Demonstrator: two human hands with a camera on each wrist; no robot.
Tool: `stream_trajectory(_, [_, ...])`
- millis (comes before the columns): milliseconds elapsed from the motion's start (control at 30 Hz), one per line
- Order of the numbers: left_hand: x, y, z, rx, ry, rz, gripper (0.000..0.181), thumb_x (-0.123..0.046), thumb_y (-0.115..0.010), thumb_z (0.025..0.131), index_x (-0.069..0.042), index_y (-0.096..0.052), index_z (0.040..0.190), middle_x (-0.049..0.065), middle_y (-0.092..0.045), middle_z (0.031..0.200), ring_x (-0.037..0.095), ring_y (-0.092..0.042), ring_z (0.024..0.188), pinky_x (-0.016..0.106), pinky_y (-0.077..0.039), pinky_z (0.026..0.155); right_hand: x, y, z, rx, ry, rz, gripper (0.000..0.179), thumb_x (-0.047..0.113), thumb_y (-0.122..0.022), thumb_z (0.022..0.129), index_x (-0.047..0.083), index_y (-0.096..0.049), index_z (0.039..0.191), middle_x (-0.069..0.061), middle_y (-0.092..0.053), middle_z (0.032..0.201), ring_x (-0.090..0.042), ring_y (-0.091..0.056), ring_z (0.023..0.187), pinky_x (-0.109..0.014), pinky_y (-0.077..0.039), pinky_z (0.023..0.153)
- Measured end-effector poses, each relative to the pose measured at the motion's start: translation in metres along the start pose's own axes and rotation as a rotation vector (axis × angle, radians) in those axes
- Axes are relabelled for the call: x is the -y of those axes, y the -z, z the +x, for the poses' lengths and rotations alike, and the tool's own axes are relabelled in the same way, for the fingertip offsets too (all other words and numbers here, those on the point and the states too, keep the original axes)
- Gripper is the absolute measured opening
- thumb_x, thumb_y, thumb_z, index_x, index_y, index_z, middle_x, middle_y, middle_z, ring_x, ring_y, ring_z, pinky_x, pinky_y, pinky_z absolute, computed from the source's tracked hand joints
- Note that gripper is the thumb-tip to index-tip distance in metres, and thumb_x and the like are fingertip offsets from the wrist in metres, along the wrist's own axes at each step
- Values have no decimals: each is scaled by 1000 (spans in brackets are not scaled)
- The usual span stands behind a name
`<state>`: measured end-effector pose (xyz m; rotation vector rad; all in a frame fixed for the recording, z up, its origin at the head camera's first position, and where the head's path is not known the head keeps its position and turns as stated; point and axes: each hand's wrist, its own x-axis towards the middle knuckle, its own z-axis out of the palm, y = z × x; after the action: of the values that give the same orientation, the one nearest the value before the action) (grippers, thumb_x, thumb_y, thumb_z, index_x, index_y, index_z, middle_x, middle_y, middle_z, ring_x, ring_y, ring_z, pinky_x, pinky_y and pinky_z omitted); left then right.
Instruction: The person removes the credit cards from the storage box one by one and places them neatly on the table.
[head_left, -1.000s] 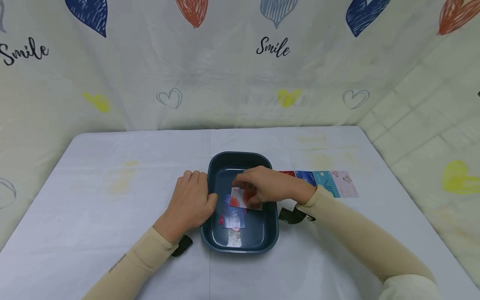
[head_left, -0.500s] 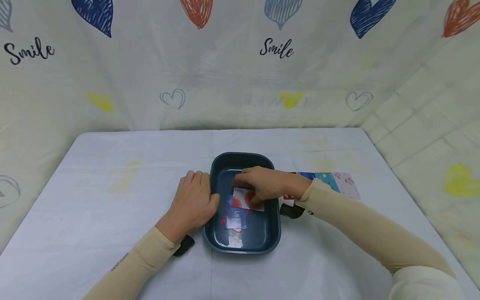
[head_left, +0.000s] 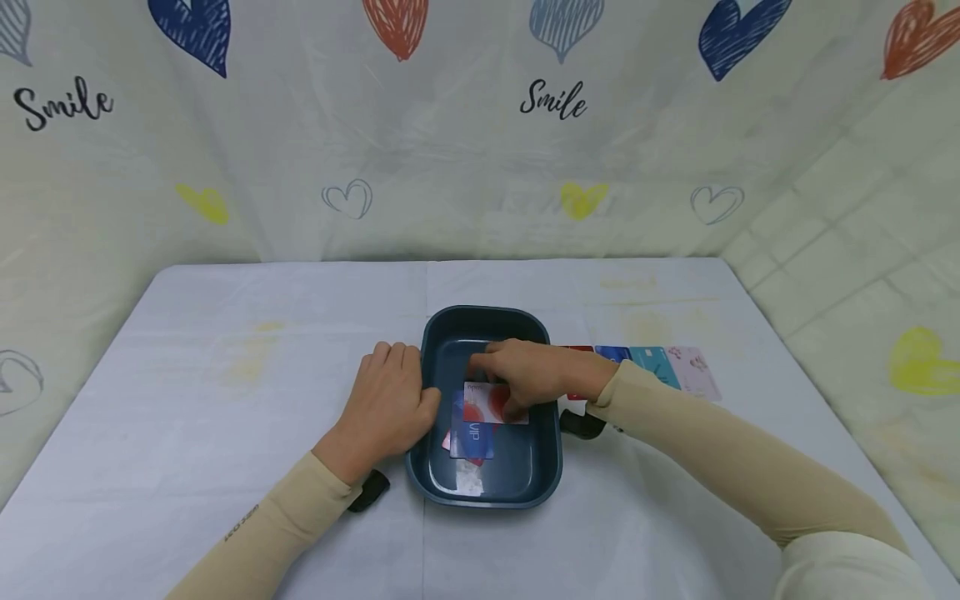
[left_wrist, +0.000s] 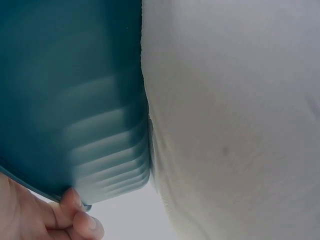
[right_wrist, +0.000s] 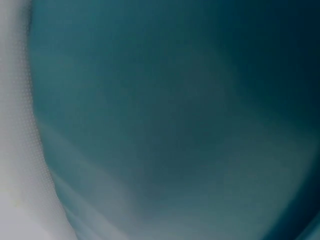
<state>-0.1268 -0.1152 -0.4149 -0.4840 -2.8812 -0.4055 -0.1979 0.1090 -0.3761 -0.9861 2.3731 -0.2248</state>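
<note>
A dark blue-green rectangular tub (head_left: 525, 479) stands on the white table. My left hand (head_left: 386, 408) grips its left rim; in the left wrist view, curled fingertips (left_wrist: 82, 220) show at the edge of the tub wall (left_wrist: 100, 140). Inside the tub, my right hand (head_left: 528, 371) pinches a white card with red circles (head_left: 480, 404) at its right end. That card overlaps a blue VIP card (head_left: 472, 442), and parts of pinkish-red cards (head_left: 476, 462) peek out beneath. In the right wrist view only the blurred tub wall (right_wrist: 150, 125) fills the picture; the hand is hidden.
Right of the tub, cards lie in a row: a red one (head_left: 576, 397) partly behind the right wrist, a blue one (head_left: 613, 353), a teal one (head_left: 652, 362) and a pink one (head_left: 693, 372). A patterned cloth (head_left: 450, 150) hangs behind the table.
My right hand has lowered slightly with the white-and-red card, which has turned nearly level. The cards under the VIP card have shifted a little. My left hand keeps its place on the rim.
</note>
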Motion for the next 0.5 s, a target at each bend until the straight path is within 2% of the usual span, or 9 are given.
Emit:
stream_trajectory(267, [1, 1, 0, -5, -8, 8, 20, -23, -56, 90, -3, -53, 89, 8, -47, 79, 26, -42, 83, 37, -36, 74, 2, 0, -1, 10, -1, -9, 69, 17, -86, 82, 18, -55, 144, -7, -62, 126, -19, -60, 105, -33, -59, 86])
stream_trajectory(500, [0, 0, -1, -9, -11, 4, 20, -22, -57, 89, -3, -52, 88, 8, -47, 79, 26, -42, 82, 37, -36, 74, 0, -2, -1, -2, 39, -10, 63, 16, -86, 82, 17, -59, 140, -4, -64, 117, -16, -61, 98, -29, -57, 82])
